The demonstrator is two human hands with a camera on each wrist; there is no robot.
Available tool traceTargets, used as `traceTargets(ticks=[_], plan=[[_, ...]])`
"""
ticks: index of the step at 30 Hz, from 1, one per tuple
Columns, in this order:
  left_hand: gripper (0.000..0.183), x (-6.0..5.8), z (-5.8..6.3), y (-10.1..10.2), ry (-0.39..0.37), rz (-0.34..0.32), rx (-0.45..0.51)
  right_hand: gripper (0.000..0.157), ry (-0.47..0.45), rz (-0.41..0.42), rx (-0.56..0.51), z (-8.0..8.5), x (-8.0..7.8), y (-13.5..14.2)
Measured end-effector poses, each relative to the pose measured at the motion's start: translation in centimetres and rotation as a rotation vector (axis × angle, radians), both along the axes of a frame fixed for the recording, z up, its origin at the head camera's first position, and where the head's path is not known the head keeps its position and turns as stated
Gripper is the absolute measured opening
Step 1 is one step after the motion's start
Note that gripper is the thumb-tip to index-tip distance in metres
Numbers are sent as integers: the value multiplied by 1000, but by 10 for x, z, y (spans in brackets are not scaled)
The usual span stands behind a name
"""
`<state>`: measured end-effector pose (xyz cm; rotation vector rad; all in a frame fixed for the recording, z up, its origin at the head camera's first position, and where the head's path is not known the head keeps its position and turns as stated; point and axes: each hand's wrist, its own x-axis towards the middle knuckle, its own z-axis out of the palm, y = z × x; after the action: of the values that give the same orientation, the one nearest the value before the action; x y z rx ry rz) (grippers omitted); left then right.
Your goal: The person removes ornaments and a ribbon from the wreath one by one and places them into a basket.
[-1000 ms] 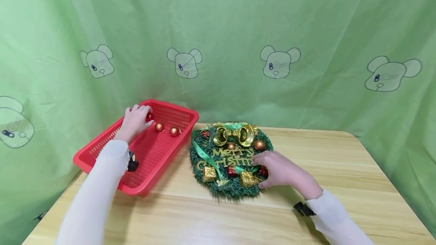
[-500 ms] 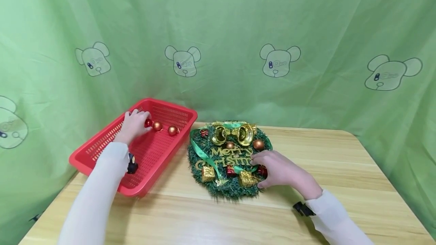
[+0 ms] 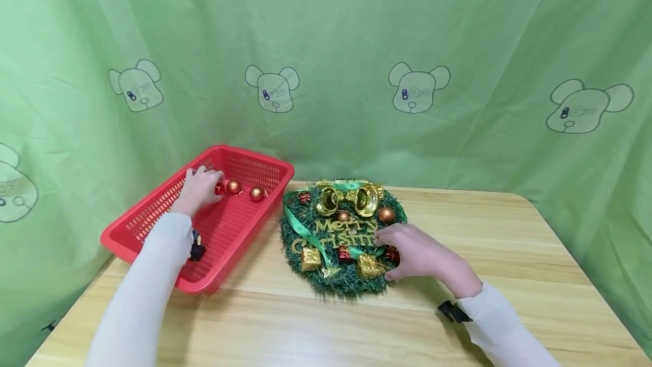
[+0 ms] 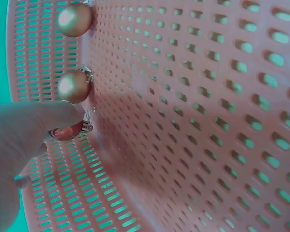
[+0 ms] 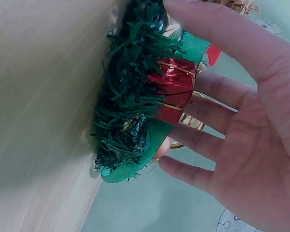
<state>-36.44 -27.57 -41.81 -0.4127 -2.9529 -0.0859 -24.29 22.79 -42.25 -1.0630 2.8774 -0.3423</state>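
Head view: on a wooden bench, a person's left hand reaches into a red basket, while the right hand is at the right side of a Christmas wreath. Over the last second the left hand has sunk a little, bringing a red ball down beside two gold balls at the basket's far end. The right hand has kept its place. For the work, this looks like the ball being lowered into the basket rather than lifted out (my judgement, as the movement is slight).

The left fingers appear to pinch the red ball, with part of the hand across it in the left wrist view. The right fingers are spread and loosely bent, gripping nothing that shows.

Several things are hard to make out. Most of the red ball is covered, and whether it touches the basket floor cannot be told. Some right fingertips pass out of sight behind a red gift, so their contact with it is uncertain. That hand also hides the end of the gold lettering. A dark object by the left cuff is unclear.
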Motion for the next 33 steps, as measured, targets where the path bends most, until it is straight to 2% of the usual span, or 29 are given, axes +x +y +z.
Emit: traceTargets(ticks=[16,33], plan=[[46,-3,-3,0,-18,12,-31,65,-2,-6,-9,3,1,-2],[42,0,-6,0,-16,9,-17,65,4,-1,-5,1,1,-2]])
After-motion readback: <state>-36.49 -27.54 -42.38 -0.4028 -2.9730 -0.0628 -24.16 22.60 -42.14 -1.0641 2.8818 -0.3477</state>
